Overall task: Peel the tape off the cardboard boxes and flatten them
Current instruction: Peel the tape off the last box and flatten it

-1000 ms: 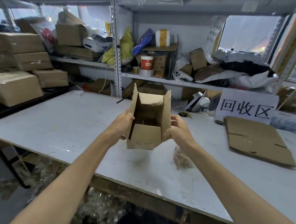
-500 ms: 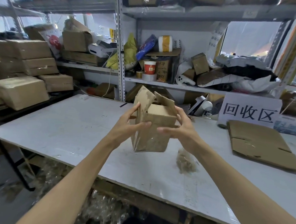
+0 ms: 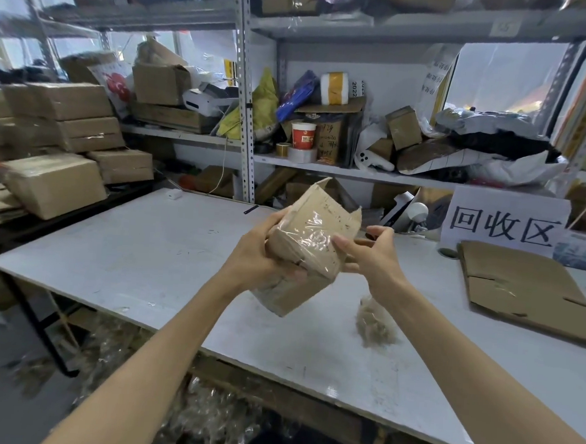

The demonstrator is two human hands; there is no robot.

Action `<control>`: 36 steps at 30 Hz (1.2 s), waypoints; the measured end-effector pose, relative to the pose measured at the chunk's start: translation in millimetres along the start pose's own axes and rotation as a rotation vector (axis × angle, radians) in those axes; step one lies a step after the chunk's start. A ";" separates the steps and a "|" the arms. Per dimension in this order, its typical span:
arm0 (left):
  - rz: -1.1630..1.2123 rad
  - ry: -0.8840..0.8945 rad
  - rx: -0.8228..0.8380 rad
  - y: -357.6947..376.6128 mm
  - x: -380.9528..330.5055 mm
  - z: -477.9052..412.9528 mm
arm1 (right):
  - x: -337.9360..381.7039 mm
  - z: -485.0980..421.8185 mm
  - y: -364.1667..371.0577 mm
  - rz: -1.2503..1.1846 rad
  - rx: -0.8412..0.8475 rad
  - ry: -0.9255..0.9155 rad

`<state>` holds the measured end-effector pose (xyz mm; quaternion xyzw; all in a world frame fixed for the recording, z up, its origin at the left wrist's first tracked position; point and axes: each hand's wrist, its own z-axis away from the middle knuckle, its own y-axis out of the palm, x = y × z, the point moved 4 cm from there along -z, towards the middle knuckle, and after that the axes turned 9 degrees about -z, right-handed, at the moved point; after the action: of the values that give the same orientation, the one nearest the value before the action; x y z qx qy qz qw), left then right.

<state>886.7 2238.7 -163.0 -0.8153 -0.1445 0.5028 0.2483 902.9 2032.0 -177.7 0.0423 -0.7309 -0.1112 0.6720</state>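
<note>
A small brown cardboard box (image 3: 313, 236) is held tilted in the air above the white table (image 3: 145, 257). Its taped face points toward me, and clear shiny tape covers it. My left hand (image 3: 258, 254) grips the box from the left and underneath. My right hand (image 3: 368, 252) is at the box's right edge, with the thumb and fingers pinched at the tape there. The box's open flaps stick up at the far side.
A flattened cardboard box (image 3: 520, 290) lies on the table at the right, below a white sign (image 3: 506, 221). A crumpled wad of peeled tape (image 3: 375, 319) rests near my right forearm. Stacked boxes (image 3: 55, 159) stand at the left. Cluttered shelves (image 3: 322, 162) run behind.
I have turned the box over: its open side faced me before, and now its taped face does. My left hand moved under it and my right hand moved to its right edge.
</note>
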 end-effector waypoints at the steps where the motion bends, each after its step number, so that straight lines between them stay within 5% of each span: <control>1: 0.031 -0.010 -0.050 -2.3 3.1 0.3 | 2.2 2.1 0.4 0.018 0.040 -0.043; 6: -0.006 -0.022 -0.193 -3.5 8.8 0.6 | 11.8 13.5 10.7 0.148 0.263 -0.201; 14: -0.185 0.035 -0.074 2.6 24.5 1.7 | -4.3 9.8 4.3 0.107 0.381 -0.219; 17: -0.242 0.043 0.020 11.5 31.7 3.3 | -13.1 8.4 2.1 0.237 0.354 -0.225; 24: -0.238 0.030 -0.080 15.9 28.6 -0.1 | 0.9 17.5 3.9 0.667 0.170 -0.616; 30: -0.320 0.056 -0.118 22.4 18.2 -8.4 | -1.2 9.3 -9.0 0.536 0.071 -0.483; 34: -0.346 0.075 -0.143 23.8 17.2 -8.7 | -13.5 7.2 -25.9 0.017 0.093 -0.256; 36: -0.331 0.091 -0.174 23.8 14.4 -7.9 | -16.2 8.2 -26.3 -0.004 0.074 -0.235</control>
<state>900.0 2223.7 -183.9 -0.8208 -0.3078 0.4032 0.2626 893.9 2010.7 -199.8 0.0553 -0.8081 -0.0895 0.5796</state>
